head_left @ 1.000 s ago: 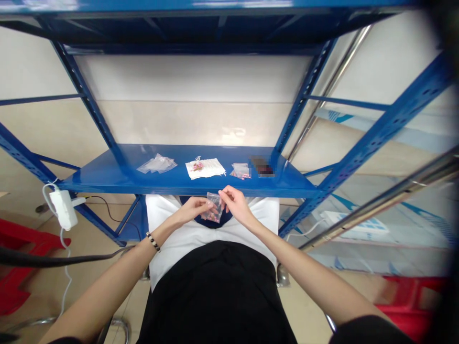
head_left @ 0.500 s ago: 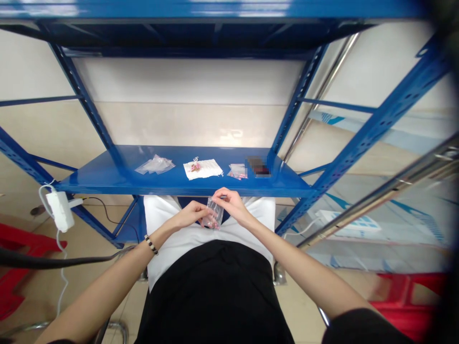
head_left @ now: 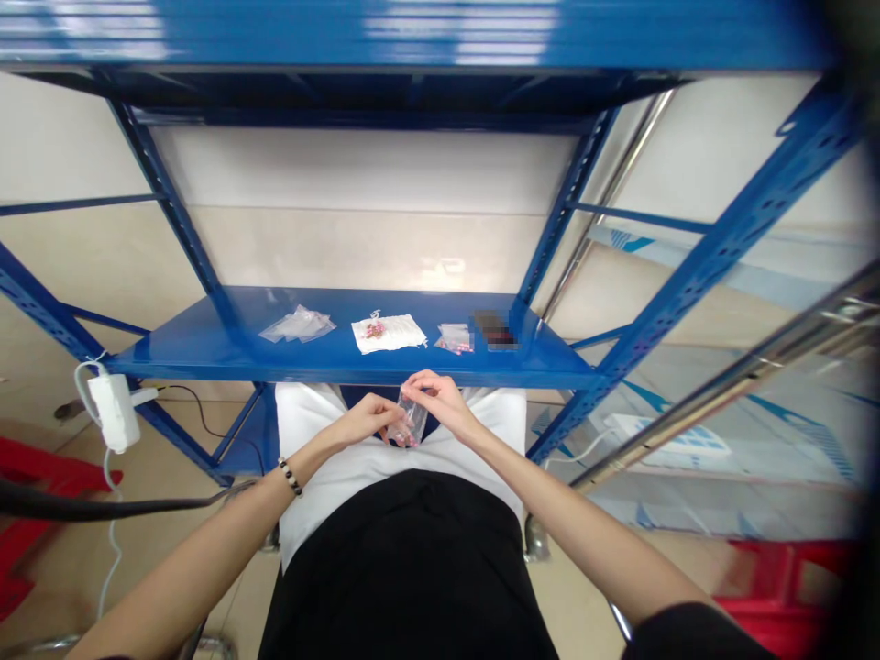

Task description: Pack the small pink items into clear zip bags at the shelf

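Note:
Over my lap, just in front of the shelf edge, I hold a small clear plastic bag (head_left: 413,423) with pinkish bits at its bottom. My left hand (head_left: 368,418) pinches its left side. The fingers of my right hand (head_left: 440,398) are closed on its upper edge. On the blue shelf (head_left: 344,365) beyond lie a stack of clear bags (head_left: 300,324) at the left and a white cloth pouch (head_left: 399,333) in the middle. Small pink and reddish pieces (head_left: 375,329) rest on the pouch. Right of it is another clear bag (head_left: 455,337) with pink pieces inside.
A blurred-out dark object (head_left: 495,330) lies at the shelf's right. Blue uprights (head_left: 175,206) and an upper shelf (head_left: 412,37) frame the space. A white power strip (head_left: 114,412) hangs at the left, with a metal rail (head_left: 742,376) at the right.
The view has tilted slightly, so the shelf sits a little lower in the picture. My hands stay on the bag, with a small shift of the fingers.

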A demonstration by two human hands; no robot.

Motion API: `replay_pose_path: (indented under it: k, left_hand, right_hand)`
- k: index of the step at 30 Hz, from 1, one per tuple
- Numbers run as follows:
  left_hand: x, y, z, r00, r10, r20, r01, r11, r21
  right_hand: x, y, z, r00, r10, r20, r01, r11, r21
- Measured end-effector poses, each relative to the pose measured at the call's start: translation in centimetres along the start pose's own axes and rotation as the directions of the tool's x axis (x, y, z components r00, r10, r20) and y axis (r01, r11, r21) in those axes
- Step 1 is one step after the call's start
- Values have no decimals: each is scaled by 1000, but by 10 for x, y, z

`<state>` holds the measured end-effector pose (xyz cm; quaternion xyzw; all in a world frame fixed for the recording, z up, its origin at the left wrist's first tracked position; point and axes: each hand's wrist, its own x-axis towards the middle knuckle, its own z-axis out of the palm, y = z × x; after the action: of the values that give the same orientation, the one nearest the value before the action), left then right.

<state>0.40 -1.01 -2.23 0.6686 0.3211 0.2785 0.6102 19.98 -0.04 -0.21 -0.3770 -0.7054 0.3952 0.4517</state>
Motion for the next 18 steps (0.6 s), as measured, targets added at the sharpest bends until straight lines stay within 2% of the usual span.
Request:
replay_pose_path:
  k: [8,12,18]
  left_hand:
    - [4,-2,0,998,-14,56,15,1000,-17]
    - [7,-5,-2,999,-12,34,11,1000,13]
    - [-1,-8,8,999,48,22,-49,999,20]
  right_hand:
    - [2,5,2,996,41,-81,-28,986,165]
    - [3,5,2,992,80,-103,-62,985,162]
    - [-4,1,5,996,57,-72,-49,993,107]
